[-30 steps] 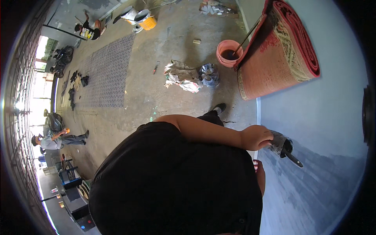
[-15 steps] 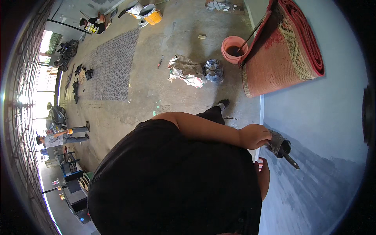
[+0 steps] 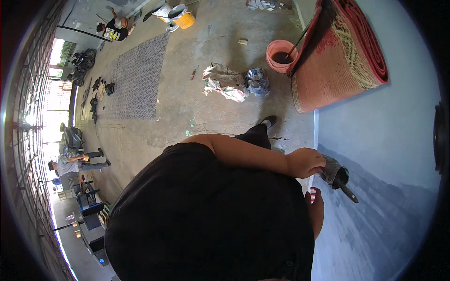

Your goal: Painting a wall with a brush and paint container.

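My left hand [image 3: 307,162], at the end of the arm reaching across the picture, is closed on the rim of a small grey, paint-smeared container [image 3: 333,171]. A brush [image 3: 348,192] stands in it, its dark handle sticking out over the edge. Just below, my right hand [image 3: 317,208] is close to my black shirt, its fingers curled. A small pinkish-white patch shows between those fingers, too little to name. Both hands are beside the blue-grey wall [image 3: 375,220], which carries darker, streaky brushed areas.
A rolled red carpet [image 3: 335,70] leans on the wall beside a pink bucket [image 3: 276,51] of dark liquid with a stick. Crumpled sacks [image 3: 222,82] and a blue bag [image 3: 257,82] lie on the floor. Two people [image 3: 115,32] [image 3: 70,165] are at the left, near a patterned mat [image 3: 136,79].
The view has shifted slightly. The person at the far upper left has raised an arm toward the wall. My hands, the container and the brush look nearly unmoved.
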Available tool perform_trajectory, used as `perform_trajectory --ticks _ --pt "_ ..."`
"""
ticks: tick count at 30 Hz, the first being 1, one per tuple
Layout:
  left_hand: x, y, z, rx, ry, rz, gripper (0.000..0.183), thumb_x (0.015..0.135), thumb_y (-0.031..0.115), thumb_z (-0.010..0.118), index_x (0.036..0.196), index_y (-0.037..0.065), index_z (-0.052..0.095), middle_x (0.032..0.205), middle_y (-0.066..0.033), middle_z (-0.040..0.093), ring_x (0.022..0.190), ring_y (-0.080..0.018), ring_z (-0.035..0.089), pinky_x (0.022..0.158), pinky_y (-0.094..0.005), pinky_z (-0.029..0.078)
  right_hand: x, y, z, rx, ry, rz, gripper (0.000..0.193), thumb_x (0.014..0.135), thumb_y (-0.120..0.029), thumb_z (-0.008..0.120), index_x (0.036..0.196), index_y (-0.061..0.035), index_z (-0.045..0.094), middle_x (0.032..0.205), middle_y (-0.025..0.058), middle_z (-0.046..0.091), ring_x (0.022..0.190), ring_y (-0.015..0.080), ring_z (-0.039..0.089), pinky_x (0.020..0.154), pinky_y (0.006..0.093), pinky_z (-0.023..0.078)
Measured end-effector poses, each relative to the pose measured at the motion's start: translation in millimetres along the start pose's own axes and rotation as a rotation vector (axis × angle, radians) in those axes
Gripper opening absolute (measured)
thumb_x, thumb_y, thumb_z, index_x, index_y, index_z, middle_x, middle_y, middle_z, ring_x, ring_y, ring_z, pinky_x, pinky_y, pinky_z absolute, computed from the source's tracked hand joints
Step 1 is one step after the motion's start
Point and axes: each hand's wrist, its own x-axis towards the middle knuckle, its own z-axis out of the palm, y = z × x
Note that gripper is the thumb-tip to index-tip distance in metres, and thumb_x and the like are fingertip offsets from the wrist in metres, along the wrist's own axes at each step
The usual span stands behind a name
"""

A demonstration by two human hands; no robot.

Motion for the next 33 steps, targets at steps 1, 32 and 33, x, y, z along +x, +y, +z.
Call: perform_trajectory --ticks 1,32,33 --pt "0.6 1.1 0.1 -0.001 -0.015 -0.013 0.016 0.086 0.016 0.069 0.097 0.007 0.061 0.094 -0.0105 0.064 0.090 -0.0325 0.063 0.076 -0.0450 0.052 -0.2 0.5 -0.6 0.002 -0.002 0.001 0.034 0.098 -0.024 0.058 0.127 -0.0064 0.055 0.099 0.0178 0.069 0.087 0.0309 0.068 0.077 0.0407 0.053" --pt "70.7 -39.2 -80.1 0.039 0.176 0.062 0.017 0.085 0.010 0.076 0.094 0.001 0.064 0.086 -0.0151 0.068 0.074 -0.0314 0.069 0.063 -0.0375 0.054 -47.8 51.9 35.0 0.287 0.394 0.251 0.036 0.098 -0.026 0.058 0.128 -0.0049 0.056 0.104 0.0205 0.068 0.093 0.0313 0.067 0.081 0.0417 0.053" --pt "75.6 -40.2 -81.6 0.030 0.159 0.049 0.016 0.085 0.010 0.075 0.094 0.001 0.064 0.087 -0.0152 0.068 0.075 -0.0313 0.069 0.063 -0.0377 0.054 -48.3 49.3 36.1 0.291 0.404 0.262 0.036 0.098 -0.026 0.058 0.128 -0.0049 0.056 0.104 0.0205 0.068 0.093 0.0313 0.067 0.081 0.0417 0.053"
